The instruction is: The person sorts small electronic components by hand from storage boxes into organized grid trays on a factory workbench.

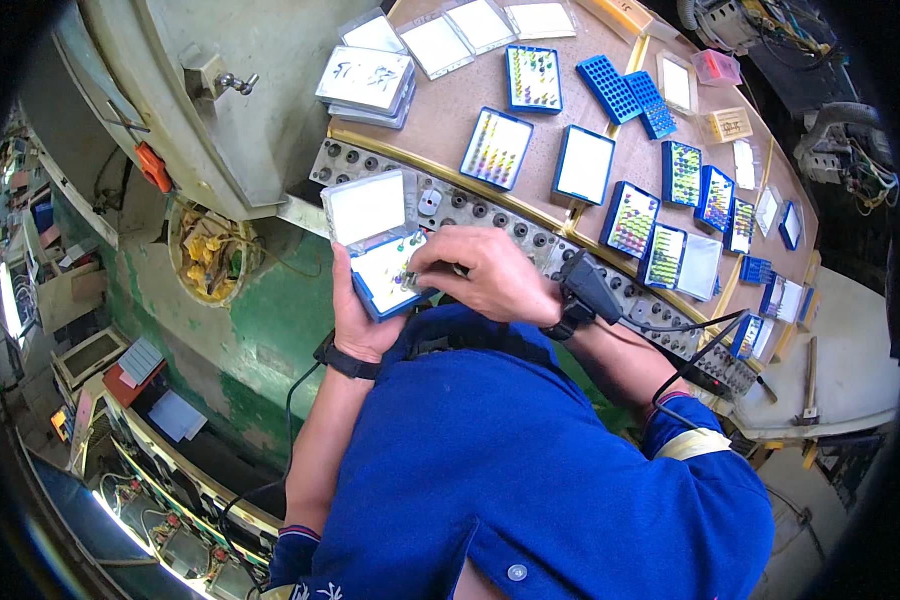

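Note:
My left hand [363, 325] grips a small blue box [378, 272] from beneath and along its left side, in front of my waist. Its clear hinged lid [366, 208] stands raised at the far side. Inside is a white insert with a few small pieces with coloured rings, perhaps drill bits, mostly toward the right. Over that right part of the box reaches my right hand [495, 272], its fingers bent and pinched together. Whatever lies between its fingertips is too small and covered to make out.
A metal rail with round holders [480, 208] edges the brown table [440, 100] ahead. On the table lie several blue boxes of coloured pieces [498, 148], clear lids [437, 45] and stacked clear cases [367, 80]. A bin with yellow scraps [210, 255] stands at left. Cables run from both wrists.

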`<state>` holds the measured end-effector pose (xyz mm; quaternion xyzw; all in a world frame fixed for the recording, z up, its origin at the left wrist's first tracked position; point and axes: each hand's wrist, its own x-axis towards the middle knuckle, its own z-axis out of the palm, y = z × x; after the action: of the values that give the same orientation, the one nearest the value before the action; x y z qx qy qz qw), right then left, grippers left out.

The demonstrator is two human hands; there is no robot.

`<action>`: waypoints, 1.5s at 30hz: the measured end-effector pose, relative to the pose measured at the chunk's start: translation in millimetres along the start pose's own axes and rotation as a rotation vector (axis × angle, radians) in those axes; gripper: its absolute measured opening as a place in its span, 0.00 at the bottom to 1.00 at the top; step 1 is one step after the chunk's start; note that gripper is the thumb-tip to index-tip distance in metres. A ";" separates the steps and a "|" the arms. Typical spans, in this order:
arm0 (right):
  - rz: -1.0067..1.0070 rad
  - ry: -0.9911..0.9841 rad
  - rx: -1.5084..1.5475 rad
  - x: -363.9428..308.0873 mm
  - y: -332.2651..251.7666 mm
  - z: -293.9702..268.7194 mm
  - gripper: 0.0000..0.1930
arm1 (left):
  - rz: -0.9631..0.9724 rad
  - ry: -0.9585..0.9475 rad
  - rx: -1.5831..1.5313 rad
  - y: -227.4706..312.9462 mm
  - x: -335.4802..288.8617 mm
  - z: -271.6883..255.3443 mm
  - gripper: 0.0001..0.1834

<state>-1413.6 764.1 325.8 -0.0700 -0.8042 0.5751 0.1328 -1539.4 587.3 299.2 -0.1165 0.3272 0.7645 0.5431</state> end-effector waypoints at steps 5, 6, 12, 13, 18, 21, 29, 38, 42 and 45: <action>-0.029 0.026 0.017 -3.4 1.2 8.5 0.08 | -0.004 0.044 0.135 -2.3 0.1 -3.8 0.43; -0.015 0.018 0.024 -3.3 0.4 8.9 0.07 | -0.010 0.039 0.135 -2.5 -0.4 -5.1 0.43; -0.011 0.008 0.016 -4.2 1.4 4.8 0.05 | -0.008 0.043 0.094 -2.7 2.9 -0.9 0.43; -0.018 0.024 0.008 -4.3 2.6 1.0 0.05 | -0.012 0.039 0.093 -3.8 3.8 0.0 0.43; 0.245 0.296 0.011 6.9 34.0 -44.0 0.05 | -0.048 -0.036 0.072 -3.3 7.9 6.6 0.48; 0.287 0.658 -0.276 12.2 87.2 -75.8 0.04 | -0.084 -0.077 0.046 -3.5 10.0 2.7 0.50; 0.309 0.460 -0.286 12.2 113.0 -84.3 0.05 | -0.098 -0.077 0.039 -3.4 10.0 2.2 0.51; 0.085 0.322 -0.633 15.1 110.2 -82.9 0.06 | -0.110 -0.078 0.024 -2.5 10.6 0.4 0.51; 0.199 0.405 -0.554 10.0 113.9 -83.6 0.06 | -0.093 -0.066 0.033 -0.7 10.1 3.5 0.52; 0.203 0.399 -0.549 11.1 112.1 -83.3 0.06 | -0.084 -0.053 0.014 2.3 9.9 3.8 0.55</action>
<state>-1404.2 879.4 246.8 -0.2937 -0.8758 0.3229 0.2058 -1544.6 596.7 297.7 -0.1061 0.3128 0.7414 0.5841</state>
